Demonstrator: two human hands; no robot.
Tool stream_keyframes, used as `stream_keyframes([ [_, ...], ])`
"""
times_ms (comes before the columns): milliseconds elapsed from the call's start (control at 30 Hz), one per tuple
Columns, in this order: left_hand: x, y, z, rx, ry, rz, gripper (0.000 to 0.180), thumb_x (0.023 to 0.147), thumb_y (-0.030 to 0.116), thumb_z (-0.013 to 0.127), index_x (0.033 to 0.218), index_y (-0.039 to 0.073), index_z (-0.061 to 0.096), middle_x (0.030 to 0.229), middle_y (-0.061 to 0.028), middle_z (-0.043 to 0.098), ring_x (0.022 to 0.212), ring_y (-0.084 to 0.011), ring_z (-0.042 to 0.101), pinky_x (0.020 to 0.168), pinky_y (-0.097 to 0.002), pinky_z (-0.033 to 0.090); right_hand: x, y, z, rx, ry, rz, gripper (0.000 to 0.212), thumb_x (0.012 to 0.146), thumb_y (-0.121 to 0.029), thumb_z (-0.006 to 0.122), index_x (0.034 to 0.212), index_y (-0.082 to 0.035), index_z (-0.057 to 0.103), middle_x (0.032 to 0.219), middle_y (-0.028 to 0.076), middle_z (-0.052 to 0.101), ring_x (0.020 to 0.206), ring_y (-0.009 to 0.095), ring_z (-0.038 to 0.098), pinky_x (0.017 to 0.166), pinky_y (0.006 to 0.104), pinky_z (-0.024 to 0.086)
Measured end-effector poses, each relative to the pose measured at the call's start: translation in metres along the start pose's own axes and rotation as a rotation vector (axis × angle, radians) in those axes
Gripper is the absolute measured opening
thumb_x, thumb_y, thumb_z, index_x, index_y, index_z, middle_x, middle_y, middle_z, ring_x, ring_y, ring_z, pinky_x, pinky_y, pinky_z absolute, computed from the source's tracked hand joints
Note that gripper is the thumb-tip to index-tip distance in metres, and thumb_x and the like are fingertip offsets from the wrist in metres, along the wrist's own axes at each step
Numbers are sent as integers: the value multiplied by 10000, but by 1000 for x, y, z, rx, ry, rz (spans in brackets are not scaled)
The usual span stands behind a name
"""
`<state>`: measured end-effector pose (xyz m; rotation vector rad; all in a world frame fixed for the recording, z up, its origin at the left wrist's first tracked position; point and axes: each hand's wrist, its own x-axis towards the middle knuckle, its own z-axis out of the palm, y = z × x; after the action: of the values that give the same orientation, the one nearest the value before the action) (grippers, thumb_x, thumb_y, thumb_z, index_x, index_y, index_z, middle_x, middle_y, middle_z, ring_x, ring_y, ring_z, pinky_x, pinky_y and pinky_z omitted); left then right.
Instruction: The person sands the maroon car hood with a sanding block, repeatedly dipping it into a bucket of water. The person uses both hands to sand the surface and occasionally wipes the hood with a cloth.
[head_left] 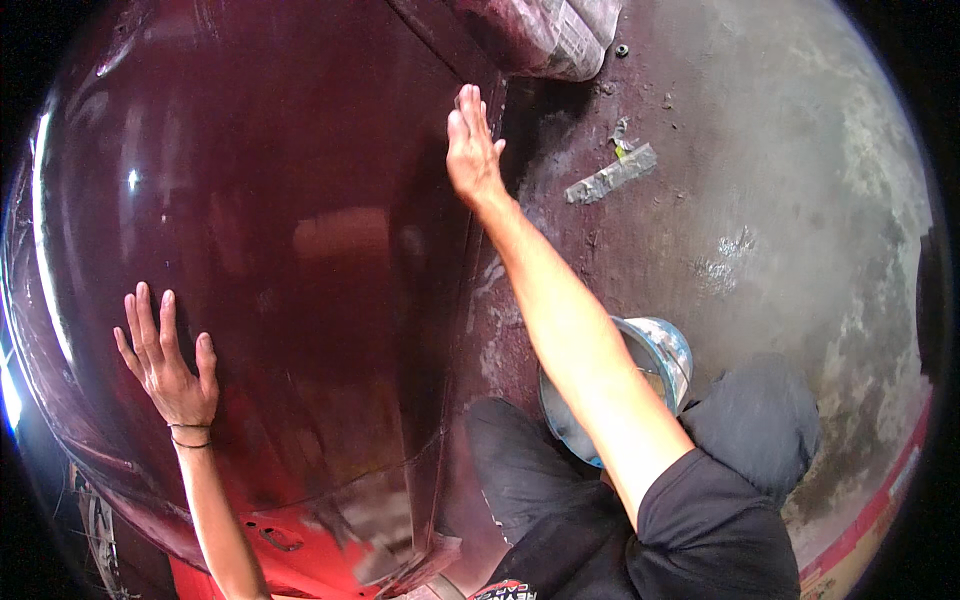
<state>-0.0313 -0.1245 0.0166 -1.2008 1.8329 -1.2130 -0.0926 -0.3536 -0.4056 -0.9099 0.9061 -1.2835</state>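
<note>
A glossy dark maroon car body panel (pixel 300 180) fills the left half of the head view. My left hand (pixel 172 370) rests against it, fingers spread, with a thin dark band round the wrist. Farther ahead, my right hand (pixel 473 150) is stretched out flat along the panel's lower border, its fingers close together and pointing away from me. No object shows in either hand; what lies beneath the right palm is hidden.
A blue-and-white bucket (pixel 675 350) stands between my knees, partly behind my right forearm. Crumpled grey tape (pixel 612 174) lies on the stained floor (pixel 800 180). Ahead, a wrapped, masked part (pixel 565 40) juts out. A bright red area (pixel 300 545) borders the maroon near me.
</note>
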Motion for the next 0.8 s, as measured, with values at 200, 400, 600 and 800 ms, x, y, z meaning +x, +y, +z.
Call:
stream_keyframes([
  [200,-6,-3,2,12,-14,-13,589,1073,324,561,1627,159,448,1730,-114,370,1630,-302,279,1333,-545,132,-111,22,37,70,-37,-69,629,1164,-393,305,1739,-185,160,1815,92,105,1667,353,91,1238,762,63],
  [400,-2,1,6,17,-4,-34,562,1072,389,530,1594,186,483,1718,-90,395,1628,-292,283,1338,-548,124,-38,20,18,143,30,65,677,1155,-462,312,1739,-169,131,1819,84,68,1668,352,67,1259,731,65],
  [600,-7,4,9,-13,-5,-12,588,1074,328,552,1626,153,448,1732,-113,368,1632,-300,272,1330,-539,129,11,-113,18,55,93,-159,666,1139,-401,321,1693,-36,256,1772,215,197,1649,405,126,1280,697,79],
  [800,-2,-2,-3,27,-11,-3,576,1084,351,531,1617,144,456,1729,-128,369,1630,-312,276,1330,-542,128,-16,-1,8,24,87,58,644,1136,-387,347,1718,-138,229,1795,108,189,1658,294,165,1257,719,144],
])
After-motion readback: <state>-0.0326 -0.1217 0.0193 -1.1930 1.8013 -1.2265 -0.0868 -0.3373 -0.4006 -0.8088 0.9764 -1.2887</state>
